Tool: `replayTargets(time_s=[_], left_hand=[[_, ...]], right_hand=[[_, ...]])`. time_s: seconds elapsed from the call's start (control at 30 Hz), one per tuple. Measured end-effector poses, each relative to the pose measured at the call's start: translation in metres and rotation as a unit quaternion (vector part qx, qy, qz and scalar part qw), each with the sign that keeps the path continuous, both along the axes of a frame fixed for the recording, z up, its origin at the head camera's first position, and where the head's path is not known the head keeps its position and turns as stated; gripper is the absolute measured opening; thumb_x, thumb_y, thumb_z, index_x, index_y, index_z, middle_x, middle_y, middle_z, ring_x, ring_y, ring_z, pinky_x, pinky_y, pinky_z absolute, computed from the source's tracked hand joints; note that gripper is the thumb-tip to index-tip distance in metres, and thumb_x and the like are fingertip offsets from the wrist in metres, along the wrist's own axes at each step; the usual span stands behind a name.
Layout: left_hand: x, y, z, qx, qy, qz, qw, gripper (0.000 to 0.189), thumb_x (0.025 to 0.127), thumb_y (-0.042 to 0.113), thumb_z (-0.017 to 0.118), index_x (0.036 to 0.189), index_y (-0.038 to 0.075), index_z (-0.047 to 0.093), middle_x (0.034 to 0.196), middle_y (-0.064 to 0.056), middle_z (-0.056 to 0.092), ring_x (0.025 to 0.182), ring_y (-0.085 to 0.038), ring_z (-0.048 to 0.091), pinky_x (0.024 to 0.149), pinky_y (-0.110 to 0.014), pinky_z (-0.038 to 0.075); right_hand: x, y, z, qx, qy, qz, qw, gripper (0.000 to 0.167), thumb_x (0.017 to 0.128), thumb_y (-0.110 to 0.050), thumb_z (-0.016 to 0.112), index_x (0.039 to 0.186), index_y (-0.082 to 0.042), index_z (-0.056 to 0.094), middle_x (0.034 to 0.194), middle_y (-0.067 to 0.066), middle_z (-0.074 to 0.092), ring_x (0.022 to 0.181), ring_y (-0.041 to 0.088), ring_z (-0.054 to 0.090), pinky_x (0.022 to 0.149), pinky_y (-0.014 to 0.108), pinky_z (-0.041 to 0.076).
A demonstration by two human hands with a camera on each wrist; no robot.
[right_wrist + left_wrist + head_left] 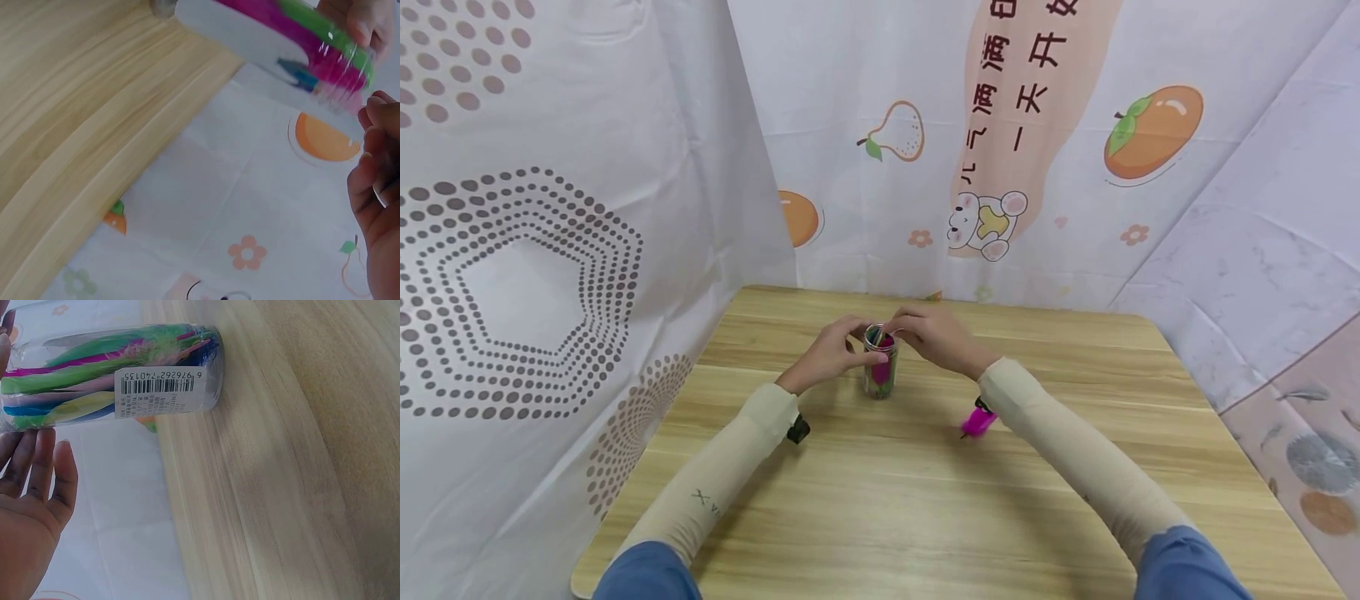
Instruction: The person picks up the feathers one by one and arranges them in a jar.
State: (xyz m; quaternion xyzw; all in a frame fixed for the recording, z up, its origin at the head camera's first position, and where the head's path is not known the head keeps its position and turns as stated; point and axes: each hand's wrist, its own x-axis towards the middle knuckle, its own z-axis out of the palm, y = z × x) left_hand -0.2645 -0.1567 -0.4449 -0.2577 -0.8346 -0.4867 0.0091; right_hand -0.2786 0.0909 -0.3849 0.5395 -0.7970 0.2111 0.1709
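Observation:
A clear jar [880, 383] filled with colourful feathers [81, 375] stands upright on the wooden table, near its back edge. The feathers show green, magenta, pink, yellow and blue. My left hand [831, 354] holds the jar near its top, thumb on one side and fingers on the other. At the jar's mouth is my right hand [936, 337], its fingers bent and its fingertips [375, 103] close together right by the rim. I cannot tell whether it pinches a feather. A white barcode label [159, 392] is on the jar's side.
Below the right wrist shows a bright magenta item [977, 422] with a black part. A black device [799, 430] is at the left wrist. Behind the table [880, 500] hangs a white printed curtain [835, 75]; another patterned curtain [700, 208] is at the left.

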Motion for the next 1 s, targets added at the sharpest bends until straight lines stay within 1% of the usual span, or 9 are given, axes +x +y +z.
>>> replayTargets(time_s=[0.13,0.3,0.37,0.43,0.5,0.63,0.73,0.87,1.0], left_hand=[[0.000,0.001,0.001,-0.004,-0.001,0.003,1.0000,0.055,0.084,0.051,0.083,0.130,0.026,0.067,0.114,0.006,0.065,0.103,-0.015,0.061,0.075,-0.035,0.056],[-0.001,0.001,0.001,-0.011,-0.004,0.009,0.9999,0.056,0.084,0.050,0.084,0.131,0.022,0.067,0.114,0.006,0.064,0.103,-0.015,0.060,0.077,-0.035,0.056],[0.000,0.001,0.001,-0.012,-0.003,0.010,0.9999,0.056,0.084,0.049,0.084,0.130,0.021,0.067,0.114,0.005,0.064,0.103,-0.015,0.060,0.078,-0.036,0.056],[-0.001,0.001,0.001,-0.011,-0.001,0.011,0.9999,0.056,0.084,0.049,0.084,0.130,0.021,0.067,0.114,0.005,0.064,0.103,-0.015,0.060,0.078,-0.037,0.056],[-0.001,0.001,0.000,-0.009,0.003,0.012,0.9999,0.056,0.084,0.048,0.084,0.129,0.020,0.067,0.114,0.004,0.064,0.102,-0.016,0.060,0.078,-0.037,0.056],[-0.001,0.001,0.001,-0.009,0.009,0.012,0.9999,0.056,0.084,0.047,0.085,0.129,0.019,0.068,0.113,0.004,0.065,0.102,-0.016,0.060,0.078,-0.038,0.056],[0.000,0.001,0.000,-0.011,0.008,0.012,0.9998,0.057,0.084,0.047,0.084,0.130,0.018,0.067,0.114,0.003,0.065,0.102,-0.016,0.061,0.078,-0.036,0.056],[0.000,0.001,-0.001,-0.014,0.010,0.012,0.9998,0.058,0.084,0.046,0.085,0.131,0.018,0.067,0.115,0.003,0.064,0.103,-0.016,0.061,0.078,-0.034,0.056],[0.000,0.001,-0.002,-0.014,0.014,0.011,0.9997,0.057,0.084,0.045,0.085,0.131,0.018,0.067,0.114,0.003,0.065,0.103,-0.016,0.061,0.078,-0.035,0.056]], right_hand=[[-0.001,0.016,0.002,-0.013,-0.002,-0.010,0.9999,0.014,0.095,0.002,0.072,0.107,-0.004,0.075,0.105,0.005,0.070,0.088,0.016,0.067,0.075,0.032,0.057],[0.003,0.042,0.000,-0.012,-0.016,-0.050,0.9986,0.013,0.095,-0.002,0.073,0.108,-0.007,0.075,0.105,0.004,0.072,0.074,0.012,0.061,0.065,0.030,0.053],[0.003,0.052,-0.004,-0.009,-0.025,-0.065,0.9975,0.013,0.095,-0.004,0.074,0.107,-0.008,0.075,0.104,0.003,0.072,0.070,0.010,0.058,0.063,0.028,0.052],[0.003,0.061,-0.009,-0.008,-0.028,-0.076,0.9967,0.012,0.095,-0.004,0.074,0.106,-0.007,0.075,0.103,0.003,0.072,0.070,0.010,0.058,0.063,0.028,0.052],[0.002,0.070,-0.014,-0.011,-0.025,-0.079,0.9965,0.012,0.094,-0.004,0.075,0.105,-0.007,0.076,0.101,0.003,0.072,0.070,0.010,0.058,0.062,0.028,0.052],[0.005,0.089,-0.025,-0.024,-0.034,-0.086,0.9954,0.013,0.093,-0.003,0.076,0.105,-0.008,0.076,0.098,0.001,0.071,0.072,0.010,0.058,0.063,0.028,0.052],[0.010,0.103,-0.031,-0.028,-0.051,-0.100,0.9933,0.014,0.093,-0.003,0.076,0.105,-0.009,0.076,0.096,-0.002,0.070,0.073,0.008,0.057,0.063,0.028,0.051],[0.015,0.121,-0.041,-0.025,-0.060,-0.123,0.9904,0.014,0.092,-0.003,0.077,0.105,-0.009,0.077,0.094,-0.003,0.070,0.071,0.007,0.054,0.062,0.027,0.049],[0.021,0.136,-0.050,-0.016,-0.068,-0.146,0.9869,0.015,0.091,-0.002,0.078,0.104,-0.010,0.077,0.094,-0.003,0.071,0.069,0.006,0.053,0.060,0.026,0.047]])
